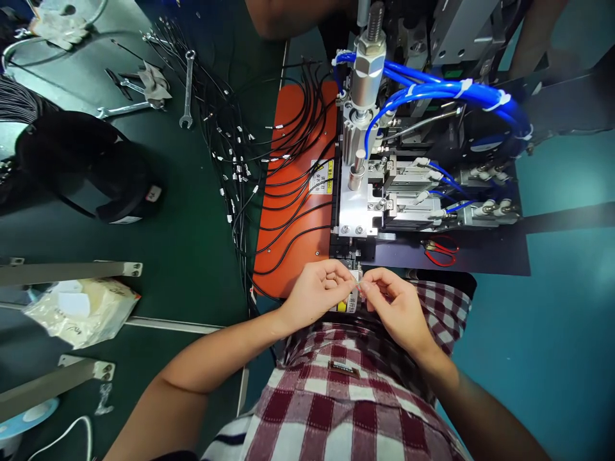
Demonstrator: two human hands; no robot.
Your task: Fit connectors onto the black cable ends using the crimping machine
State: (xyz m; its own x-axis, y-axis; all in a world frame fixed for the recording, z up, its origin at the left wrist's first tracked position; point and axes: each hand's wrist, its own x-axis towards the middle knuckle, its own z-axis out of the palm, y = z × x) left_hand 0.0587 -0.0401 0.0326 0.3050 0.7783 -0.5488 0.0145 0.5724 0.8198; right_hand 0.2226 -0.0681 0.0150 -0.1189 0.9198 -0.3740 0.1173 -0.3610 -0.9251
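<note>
My left hand point(321, 288) and my right hand point(393, 304) meet fingertip to fingertip in front of my checked apron. Each is closed in a pinch. Something thin and small shows between the fingertips, too tiny to name. Right below them, a white box with a yellow mark and printed label point(352, 302) is partly covered by the fingers. Just beyond my hands stands a machine with a silver metal plate point(353, 211) and a vertical cylinder. Black cables point(298, 221) run from its left side across an orange board point(276, 256).
Red-handled scissors point(441, 251) lie right of the machine. A bundle of cables with metal ends point(235, 160), a wrench point(188, 89) and a black round object point(86, 166) are on the green table. Blue air tubes point(446, 89) arch over the machine. Another person's arm point(293, 16) shows at the top.
</note>
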